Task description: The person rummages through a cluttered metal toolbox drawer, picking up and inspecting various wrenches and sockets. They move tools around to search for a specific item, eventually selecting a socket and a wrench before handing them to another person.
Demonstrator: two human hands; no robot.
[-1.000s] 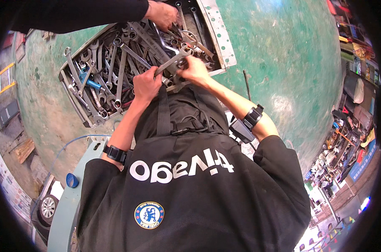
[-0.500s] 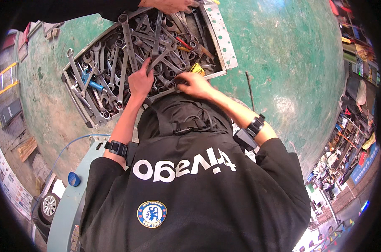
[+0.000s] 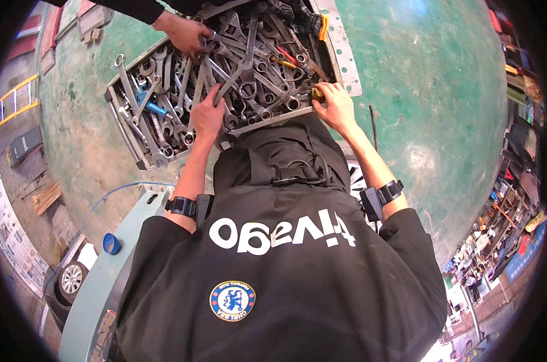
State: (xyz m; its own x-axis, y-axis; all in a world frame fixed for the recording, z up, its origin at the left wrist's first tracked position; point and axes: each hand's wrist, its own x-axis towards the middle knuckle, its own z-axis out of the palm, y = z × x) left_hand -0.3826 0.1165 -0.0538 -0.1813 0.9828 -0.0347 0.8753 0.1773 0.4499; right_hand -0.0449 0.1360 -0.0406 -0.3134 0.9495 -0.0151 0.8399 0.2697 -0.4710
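Note:
A metal tray (image 3: pixel 267 122) packed with steel wrenches lies in front of me. At its near edge, my left hand (image 3: pixel 208 116) is closed around the end of an open-end wrench (image 3: pixel 230 83), which slants up across the pile. My right hand (image 3: pixel 336 107) is at the tray's near right corner, fingers bent around a small yellow-and-black object (image 3: pixel 317 95), mostly covered by the fingers. Among the wrenches are a blue tool (image 3: pixel 151 105) on the left and a red-handled tool (image 3: pixel 287 55) toward the right.
Another person's bare hand (image 3: pixel 186 33) reaches into the tray's far left part. A dark knit glove (image 3: pixel 306 19) with an orange cuff is at the far right. A pale green metal surface (image 3: pixel 98 283) carrying a blue cup (image 3: pixel 111 244) stands at my lower left.
My right hand has moved right to the tray's corner, and now holds the yellow-and-black object. The other person's hand has come down into the wrenches. The glove has come into view.

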